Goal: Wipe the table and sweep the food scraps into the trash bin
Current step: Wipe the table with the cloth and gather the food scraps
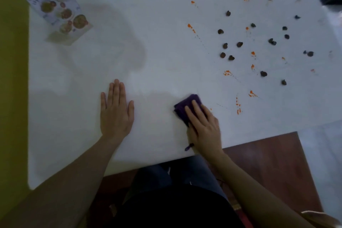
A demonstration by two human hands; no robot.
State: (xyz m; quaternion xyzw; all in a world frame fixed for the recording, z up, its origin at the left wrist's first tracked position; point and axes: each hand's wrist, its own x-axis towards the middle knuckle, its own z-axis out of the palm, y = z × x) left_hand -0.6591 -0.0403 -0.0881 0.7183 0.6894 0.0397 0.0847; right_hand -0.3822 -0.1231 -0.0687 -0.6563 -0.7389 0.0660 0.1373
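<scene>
Right hand [203, 127] pressed flat-fingered on the purple cloth [185, 107]; left hand [115, 111] lay open, holding nothing, on the tabletop [166, 42]; scraps [239, 44] beyond.

Dark scraps [239, 44] and orange smears [238, 104] crowding table [166, 46] right half; menu card [57, 8] occupying far-left corner; middle lying open.

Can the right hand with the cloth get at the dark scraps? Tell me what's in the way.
Probably yes. The right hand presses the purple cloth flat on the table, and only bare tabletop and orange smears lie between it and the dark scraps.
</scene>
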